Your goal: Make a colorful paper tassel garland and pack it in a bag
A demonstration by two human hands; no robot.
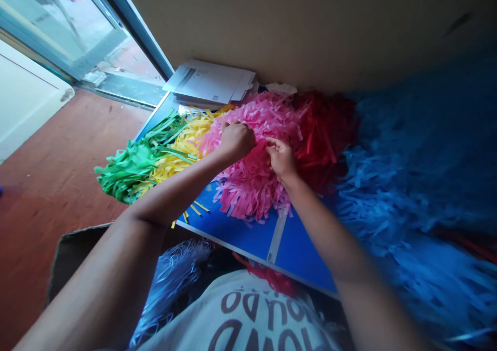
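A heap of pink fringed paper strips [254,180] lies in the middle of a blue table [248,232]. My left hand [236,139] is closed in a fist on top of the pink strips. My right hand [281,158] sits just to its right, fingers pinched together on a darker pink strip. To the left of the pink heap lie yellow strips [178,151] and green strips [130,167]. Red strips [326,128] lie to the right.
A large mass of blue fringed paper [419,185] fills the right side. White papers [209,82] lie at the table's far end by the wall. A brown cardboard box [70,252] with pale blue strips [174,273] stands at my left, on a red floor [46,185].
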